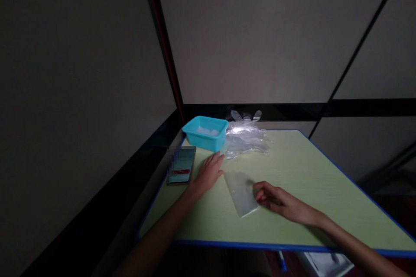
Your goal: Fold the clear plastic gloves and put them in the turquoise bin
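A flat, clear plastic piece (241, 192), perhaps a folded glove or a small bag, lies on the table between my hands. My left hand (209, 171) rests flat to its left, fingers stretched toward the blue basin and holding nothing. Beside the plastic's right edge, my right hand (276, 199) hovers with loosely curled fingers, the thumb apart from them and nothing visible in the grip. Farther back, a loose pile of clear disposable gloves (247, 136) spreads over the tabletop, some finger shapes pointing up.
A light-blue plastic basin (206, 140) with whitish contents stands at the back left. In front of it lies a phone (182, 166) near the left edge. The pale table (312, 190) has a blue rim; walls stand behind and left. Below the front edge is a white box (328, 264).
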`<state>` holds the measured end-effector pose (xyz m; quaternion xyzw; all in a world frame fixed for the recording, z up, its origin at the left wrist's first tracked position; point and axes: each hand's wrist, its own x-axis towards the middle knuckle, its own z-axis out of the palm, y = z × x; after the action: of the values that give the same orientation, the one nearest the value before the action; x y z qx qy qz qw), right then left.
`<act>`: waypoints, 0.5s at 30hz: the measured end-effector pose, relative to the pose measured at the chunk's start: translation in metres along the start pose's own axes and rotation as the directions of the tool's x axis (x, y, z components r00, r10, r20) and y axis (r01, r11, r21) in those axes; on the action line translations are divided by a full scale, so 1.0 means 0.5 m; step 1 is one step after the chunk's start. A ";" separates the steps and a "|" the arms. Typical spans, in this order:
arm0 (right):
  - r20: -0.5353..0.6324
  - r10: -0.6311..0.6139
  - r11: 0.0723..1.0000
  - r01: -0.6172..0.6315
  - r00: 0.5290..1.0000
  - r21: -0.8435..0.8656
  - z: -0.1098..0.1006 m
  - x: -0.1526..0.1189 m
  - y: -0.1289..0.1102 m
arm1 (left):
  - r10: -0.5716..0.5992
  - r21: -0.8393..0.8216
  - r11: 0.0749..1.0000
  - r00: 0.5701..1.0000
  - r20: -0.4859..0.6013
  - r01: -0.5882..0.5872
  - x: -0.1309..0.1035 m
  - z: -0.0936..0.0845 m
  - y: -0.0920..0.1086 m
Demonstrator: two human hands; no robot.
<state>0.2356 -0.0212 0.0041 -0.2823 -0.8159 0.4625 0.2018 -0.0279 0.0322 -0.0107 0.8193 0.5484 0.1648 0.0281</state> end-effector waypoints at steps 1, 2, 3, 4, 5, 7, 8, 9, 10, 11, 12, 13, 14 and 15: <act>0.013 -0.006 1.000 0.006 1.000 -0.003 0.004 0.001 -0.006 | -0.029 0.012 0.999 0.999 -0.024 0.030 0.002 0.000 0.008; 0.021 -0.011 1.000 0.011 1.000 -0.019 0.008 0.001 -0.011 | -0.055 0.022 0.998 0.997 -0.045 0.056 0.000 0.000 0.017; 0.025 -0.016 0.999 0.017 1.000 -0.048 0.010 0.001 -0.016 | -0.072 0.029 0.997 0.995 -0.062 0.074 -0.004 -0.001 0.028; 0.022 -0.021 0.996 0.022 1.000 -0.089 0.011 0.002 -0.020 | -0.078 0.034 0.996 0.994 -0.071 0.080 -0.012 -0.001 0.040; 0.015 -0.027 0.990 0.029 1.000 -0.138 0.011 0.003 -0.022 | -0.072 0.036 0.997 0.995 -0.071 0.075 -0.023 -0.001 0.053; -0.005 -0.045 0.968 0.043 0.999 -0.245 0.009 0.006 -0.022 | -0.004 0.035 0.999 0.999 -0.045 0.006 -0.050 0.001 0.079; -0.013 -0.059 0.955 0.052 0.998 -0.294 0.009 0.009 -0.020 | 0.045 0.034 0.998 0.999 -0.014 -0.044 -0.064 0.003 0.091; -0.017 -0.073 0.940 0.063 0.997 -0.336 0.008 0.011 -0.018 | 0.073 0.039 0.996 0.997 0.021 -0.074 -0.077 0.006 0.102; -0.015 -0.089 0.925 0.077 0.996 -0.372 0.008 0.014 -0.015 | 0.090 0.045 0.995 0.994 0.063 -0.093 -0.087 0.010 0.110; -0.007 -0.104 0.910 0.093 0.995 -0.403 0.009 0.016 -0.012 | 0.100 0.052 0.993 0.990 0.097 -0.105 -0.095 0.014 0.115; 0.003 -0.117 0.895 0.107 0.993 -0.432 0.010 0.017 -0.010 | 0.099 0.062 0.992 0.987 0.125 -0.108 -0.101 0.018 0.118; 0.012 -0.127 0.879 0.118 0.992 -0.461 0.011 0.018 -0.007 | 0.095 0.072 0.992 0.985 0.147 -0.107 -0.104 0.022 0.119; 0.021 -0.133 0.862 0.127 0.991 -0.490 0.012 0.018 -0.006 | 0.090 0.082 0.991 0.983 0.163 -0.105 -0.106 0.026 0.117; 0.028 -0.139 0.845 0.133 0.990 -0.518 0.013 0.016 -0.004 | 0.086 0.093 0.990 0.981 0.175 -0.104 -0.106 0.029 0.115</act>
<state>0.2250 -0.0208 0.0035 -0.2700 -0.9271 0.2086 0.1548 0.0093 -0.0370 -0.0239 0.8561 0.5118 0.0670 0.0255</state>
